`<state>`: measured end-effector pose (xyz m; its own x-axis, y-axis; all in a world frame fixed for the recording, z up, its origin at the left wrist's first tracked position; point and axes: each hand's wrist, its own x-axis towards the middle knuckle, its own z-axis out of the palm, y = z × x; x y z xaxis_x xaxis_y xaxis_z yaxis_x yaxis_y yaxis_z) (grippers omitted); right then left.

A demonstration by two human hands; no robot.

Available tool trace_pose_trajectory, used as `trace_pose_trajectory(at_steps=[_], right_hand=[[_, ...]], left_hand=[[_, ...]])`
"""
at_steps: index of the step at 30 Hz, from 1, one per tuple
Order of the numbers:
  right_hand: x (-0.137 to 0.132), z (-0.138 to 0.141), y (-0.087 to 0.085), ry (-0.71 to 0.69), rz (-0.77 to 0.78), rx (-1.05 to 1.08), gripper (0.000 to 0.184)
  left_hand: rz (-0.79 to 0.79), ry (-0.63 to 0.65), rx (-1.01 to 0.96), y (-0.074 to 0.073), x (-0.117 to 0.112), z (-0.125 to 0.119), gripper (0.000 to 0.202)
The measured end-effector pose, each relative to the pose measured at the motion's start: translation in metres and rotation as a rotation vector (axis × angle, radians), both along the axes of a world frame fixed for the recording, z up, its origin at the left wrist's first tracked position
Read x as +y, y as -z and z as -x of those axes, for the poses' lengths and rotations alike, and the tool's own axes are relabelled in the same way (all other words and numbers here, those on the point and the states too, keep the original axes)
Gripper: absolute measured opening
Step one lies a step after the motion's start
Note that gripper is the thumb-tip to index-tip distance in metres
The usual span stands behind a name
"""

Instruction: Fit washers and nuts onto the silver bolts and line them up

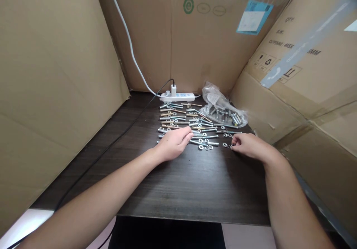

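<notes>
One ring is apparently being set by the narrowly pinched right hand; precise release is needed. Contents of the curled left hand cannot be told.

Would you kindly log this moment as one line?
left hand: at bolts; right hand: beside nut; power strip: behind bolts; bag: right of power strip

The person's left forearm slants up from the frame's lower left to the left hand at centre, fingers bent. From lower right, the right forearm rises, wrist angled leftward, right hand curled inward.
</notes>
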<state>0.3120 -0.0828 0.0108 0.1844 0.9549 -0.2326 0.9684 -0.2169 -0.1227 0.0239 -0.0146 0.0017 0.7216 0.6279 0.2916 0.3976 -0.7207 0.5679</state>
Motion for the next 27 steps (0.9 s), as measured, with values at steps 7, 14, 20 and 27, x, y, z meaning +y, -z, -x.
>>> trace_pose_trajectory(at_steps=[7, 14, 20, 27], right_hand=[[0.0, -0.007, 0.002, 0.022, 0.008, -0.023, 0.012], [-0.001, -0.009, 0.004, -0.007, 0.011, 0.035, 0.013], [-0.004, 0.003, -0.009, -0.01, -0.186, 0.126, 0.014], [-0.004, 0.079, -0.014, -0.328, -0.489, 0.579, 0.022]], left_hand=[[0.002, 0.015, -0.004, 0.0, 0.0, 0.001, 0.027], [0.003, 0.03, 0.008, 0.0, 0.001, 0.0, 0.027], [-0.001, 0.018, 0.017, 0.001, 0.001, 0.0, 0.027], [0.003, 0.047, 0.032, 0.001, -0.002, 0.0, 0.027]])
